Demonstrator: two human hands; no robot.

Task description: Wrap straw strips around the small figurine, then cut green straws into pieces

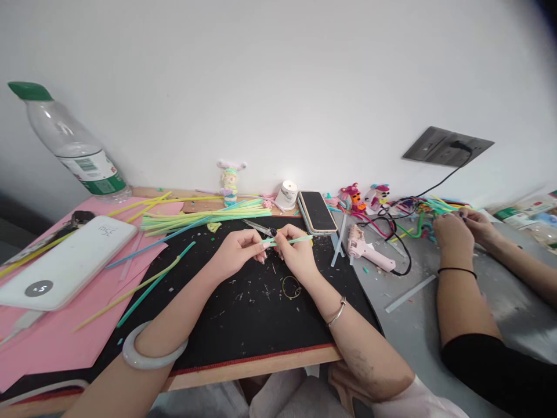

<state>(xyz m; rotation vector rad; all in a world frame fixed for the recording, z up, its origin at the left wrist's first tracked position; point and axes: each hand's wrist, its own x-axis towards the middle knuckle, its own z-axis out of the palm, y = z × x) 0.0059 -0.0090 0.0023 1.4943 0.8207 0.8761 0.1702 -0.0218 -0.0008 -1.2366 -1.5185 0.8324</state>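
Note:
Over the black mat (pixel 256 325) my left hand (pixel 241 251) pinches one end of a light green pipe cleaner (pixel 300 238). My right hand (pixel 293 252) grips the same stem close by, and its free tip sticks out to the right. Just behind my fingers lie scissors (pixel 257 226), their handles partly hidden by my right hand. A gold wire ring (pixel 290 287) rests on the mat below my right hand, among small fuzzy scraps. Past my hands lies a bundle of yellow and green pipe cleaners (pixel 195 219).
A white power bank (pixel 82 255) lies on pink paper (pixel 87 348), near a plastic bottle (pixel 87 151). Behind the mat are a small doll (pixel 229 184), a white cup (pixel 287 195) and a phone (pixel 317 212). A pink glue gun (pixel 369 252) sits right, beside a co-worker's hands (pixel 455 232).

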